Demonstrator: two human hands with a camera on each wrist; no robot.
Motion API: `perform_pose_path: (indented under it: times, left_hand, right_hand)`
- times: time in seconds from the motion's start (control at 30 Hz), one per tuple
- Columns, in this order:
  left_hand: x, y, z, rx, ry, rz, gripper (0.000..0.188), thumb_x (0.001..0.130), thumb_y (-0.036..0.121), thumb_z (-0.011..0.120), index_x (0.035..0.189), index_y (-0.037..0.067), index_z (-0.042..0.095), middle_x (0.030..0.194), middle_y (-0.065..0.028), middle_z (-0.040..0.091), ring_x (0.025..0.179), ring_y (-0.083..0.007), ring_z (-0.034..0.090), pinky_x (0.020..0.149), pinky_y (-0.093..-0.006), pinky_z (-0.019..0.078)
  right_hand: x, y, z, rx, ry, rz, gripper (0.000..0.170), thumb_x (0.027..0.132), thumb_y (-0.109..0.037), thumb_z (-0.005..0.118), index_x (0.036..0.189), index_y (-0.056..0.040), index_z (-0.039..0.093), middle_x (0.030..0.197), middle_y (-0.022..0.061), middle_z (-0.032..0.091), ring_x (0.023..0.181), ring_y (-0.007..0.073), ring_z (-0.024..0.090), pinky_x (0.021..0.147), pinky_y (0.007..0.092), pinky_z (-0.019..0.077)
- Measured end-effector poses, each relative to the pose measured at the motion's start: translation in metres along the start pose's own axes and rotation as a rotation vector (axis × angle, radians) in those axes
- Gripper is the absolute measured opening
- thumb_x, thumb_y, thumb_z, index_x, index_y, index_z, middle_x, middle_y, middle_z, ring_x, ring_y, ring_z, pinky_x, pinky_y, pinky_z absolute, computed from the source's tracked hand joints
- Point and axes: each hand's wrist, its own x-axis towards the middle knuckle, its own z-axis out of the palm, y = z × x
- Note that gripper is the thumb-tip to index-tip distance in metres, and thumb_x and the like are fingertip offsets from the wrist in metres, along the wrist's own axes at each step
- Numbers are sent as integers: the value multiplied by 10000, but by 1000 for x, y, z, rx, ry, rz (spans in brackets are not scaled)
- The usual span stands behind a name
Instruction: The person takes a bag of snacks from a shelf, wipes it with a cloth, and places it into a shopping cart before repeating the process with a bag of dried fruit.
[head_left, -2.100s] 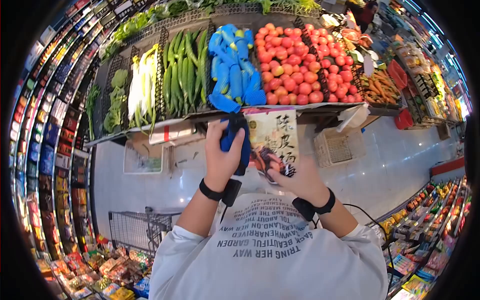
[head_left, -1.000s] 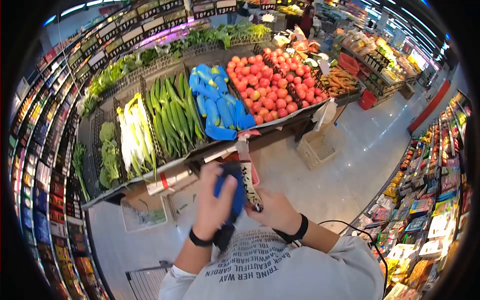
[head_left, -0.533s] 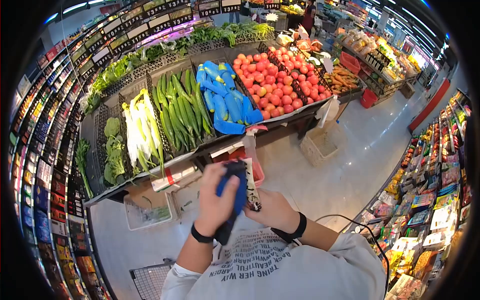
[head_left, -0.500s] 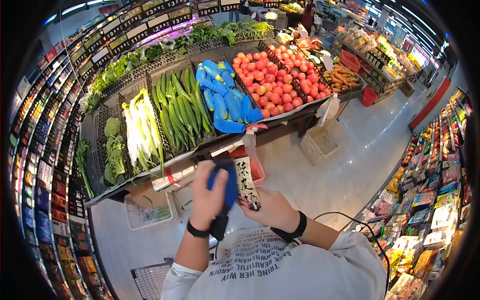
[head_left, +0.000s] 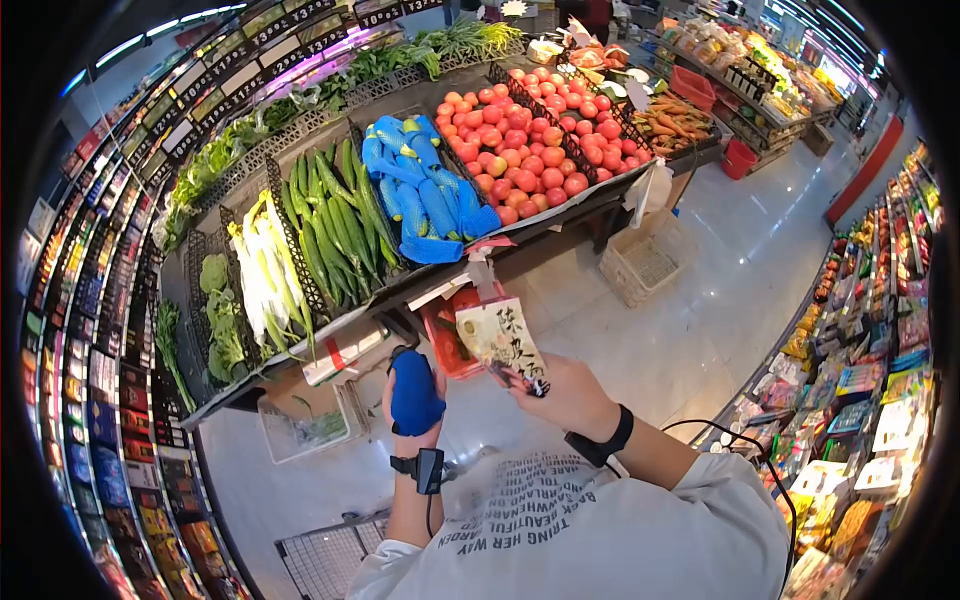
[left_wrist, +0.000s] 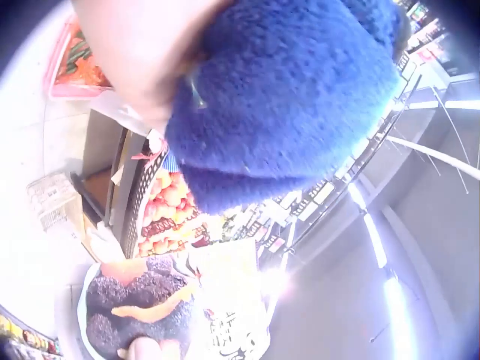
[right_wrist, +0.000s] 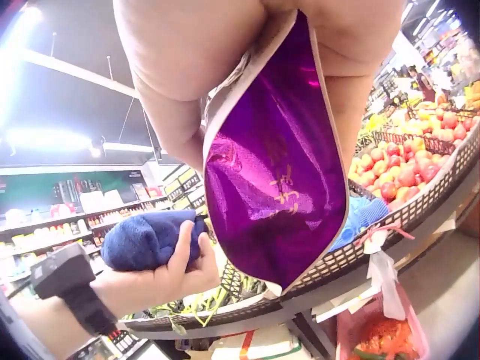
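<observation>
My left hand grips a fuzzy, dark blue folded cloth bundle, which fills much of the left wrist view. In the right wrist view, fingers wrap one side of this bundle. With the thumb in front, my right hand pinches a snack pouch by its lower end. Dark characters cover the pale front, and a picture of dark round fruit shows in the left wrist view. The pouch's back is shiny purple. Bundle and pouch are apart, held before the chest.
A sloped vegetable stand lies ahead with cucumbers, blue-netted produce, tomatoes and carrots. Beneath it are a red basket and white crates. A wire cart stands low left; packed shelves flank both sides.
My left hand has moved left and turned over with the blue cloth bundle, away from the pouch. The pouch, narrow and partly covered a second ago, now faces the head camera more fully.
</observation>
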Motion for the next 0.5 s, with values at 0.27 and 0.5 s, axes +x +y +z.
perform_pose_path:
  times: [0.27,0.5]
  left_hand:
    - [17,-100,85,315,-114,190,475,1026,415,531,1354,73,552,1278,-115,639,1161,-272,626,977,-426,518]
    - [20,-174,68,129,-124,269,587,1015,525,478,1383,69,520,1258,-135,647,1147,-287,634,1005,-408,507]
  right_hand:
    - [11,40,-86,-126,-24,72,344,796,-266,756,1061,-60,681,864,180,700,802,367,687,717,409,546]
    - [14,83,-117,-27,-131,-65,351,781,-225,781,1042,-9,689,882,181,710,790,339,703,717,387,550]
